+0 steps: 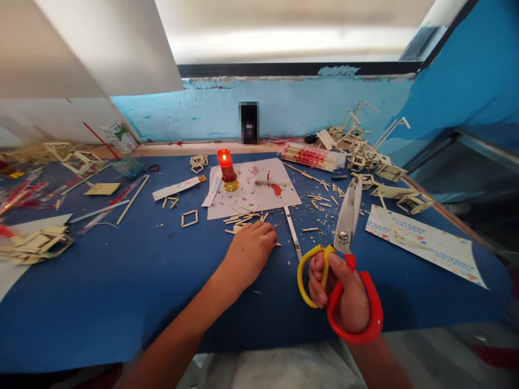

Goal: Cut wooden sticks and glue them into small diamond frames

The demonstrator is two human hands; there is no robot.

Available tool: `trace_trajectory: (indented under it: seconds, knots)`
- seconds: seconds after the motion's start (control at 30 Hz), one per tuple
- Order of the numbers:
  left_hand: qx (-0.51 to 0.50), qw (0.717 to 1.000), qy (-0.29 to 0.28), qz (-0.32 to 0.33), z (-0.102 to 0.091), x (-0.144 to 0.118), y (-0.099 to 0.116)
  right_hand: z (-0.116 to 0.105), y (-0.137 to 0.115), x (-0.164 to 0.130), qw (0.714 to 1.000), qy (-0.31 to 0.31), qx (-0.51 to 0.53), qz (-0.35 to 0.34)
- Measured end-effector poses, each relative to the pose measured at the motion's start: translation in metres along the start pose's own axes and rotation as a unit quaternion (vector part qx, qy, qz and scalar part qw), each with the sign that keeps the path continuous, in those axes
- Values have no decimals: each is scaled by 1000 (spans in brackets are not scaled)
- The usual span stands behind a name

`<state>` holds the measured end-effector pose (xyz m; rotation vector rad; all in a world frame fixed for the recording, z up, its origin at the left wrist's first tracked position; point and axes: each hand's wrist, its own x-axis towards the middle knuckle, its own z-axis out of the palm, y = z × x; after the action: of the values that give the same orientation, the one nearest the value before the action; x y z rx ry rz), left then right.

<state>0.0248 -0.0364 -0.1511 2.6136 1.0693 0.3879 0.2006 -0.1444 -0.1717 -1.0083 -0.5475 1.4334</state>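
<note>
My right hand [344, 294] grips a pair of large scissors [345, 232] with one yellow and one red handle loop. Their blades point up and away from me, lying nearly together. My left hand [251, 246] rests on the blue table with curled fingers, and the pale tip of a short wooden stick pokes out beside them. Its fingertips are partly hidden under the hand. Just beyond lies a loose pile of short wooden sticks [237, 222]. A small square stick frame [189, 218] is left of that pile.
A lit red candle [227, 167] on a gold base stands on a stained paper sheet [257, 202]. A slim cutter [292, 229] lies between my hands. Stick structures [360, 154] heap up at the back right, near a plastic pack of sticks [314, 156]. Printed white strip [430, 248] lies right.
</note>
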Motion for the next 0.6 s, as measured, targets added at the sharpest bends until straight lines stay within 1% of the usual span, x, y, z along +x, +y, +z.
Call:
trace_trajectory:
  seconds: [0.13,0.23,0.3,0.37,0.4,0.43,0.47,0.5,0.53,0.6]
  knots:
    - [-14,999,23,-24,-6,-3,-1,-2,0,-7,999,-40,-27,-13]
    - [-51,995,66,-60,-20,-6,2,-5,-2,-11,995,-73,-54,-28]
    - [-89,987,104,-84,-32,-10,10,-8,-4,-15,993,-91,-71,-37]
    - [-144,974,141,-101,-45,-17,23,-12,-6,-23,986,-106,-116,-52]
    - [-186,963,163,-105,-50,-20,32,-14,-7,-29,981,-102,-151,-64]
    - [-299,927,192,-118,-56,-23,41,-15,-7,-36,975,-89,-192,-74]
    - [-388,891,199,-130,-60,-26,50,-15,-7,-43,966,-71,-234,-82]
    - [-444,863,197,-142,-63,-29,58,-15,-7,-49,958,-54,-270,-85]
    - [-477,844,195,-148,-66,-30,65,-14,-7,-55,952,-43,-293,-83]
    - [-504,824,205,-159,-68,-31,76,-9,-5,-64,943,-53,-318,-80]
